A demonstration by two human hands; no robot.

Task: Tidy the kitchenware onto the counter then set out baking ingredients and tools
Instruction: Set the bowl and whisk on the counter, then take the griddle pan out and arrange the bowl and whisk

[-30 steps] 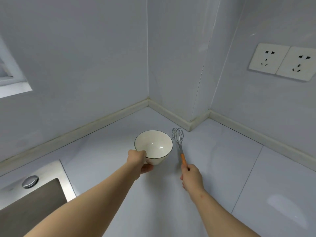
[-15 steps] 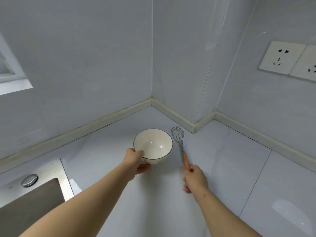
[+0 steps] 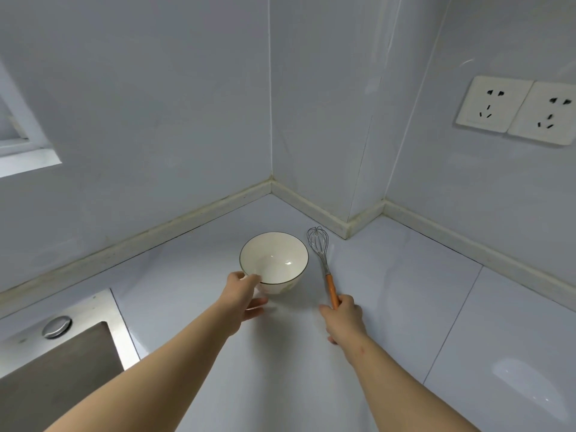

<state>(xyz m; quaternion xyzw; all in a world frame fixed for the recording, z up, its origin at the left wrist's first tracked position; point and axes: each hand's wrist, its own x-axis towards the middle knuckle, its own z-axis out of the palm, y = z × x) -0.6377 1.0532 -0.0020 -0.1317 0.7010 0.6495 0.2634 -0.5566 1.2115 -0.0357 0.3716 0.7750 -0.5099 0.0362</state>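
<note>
The left hand (image 3: 242, 294) is pinching the dark-rimmed white bowl (image 3: 274, 260) at its near edge. The right hand (image 3: 344, 316) is gripping the wire whisk (image 3: 321, 255) by its orange handle, both sitting on the worktop (image 3: 405, 291).

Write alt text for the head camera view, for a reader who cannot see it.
Two bare arms reach over a pale counter: the left hand grips the rim of an empty white bowl, and the right hand holds the orange handle of a wire whisk beside it. A steel sink edge shows lower left, wall sockets upper right.
</note>
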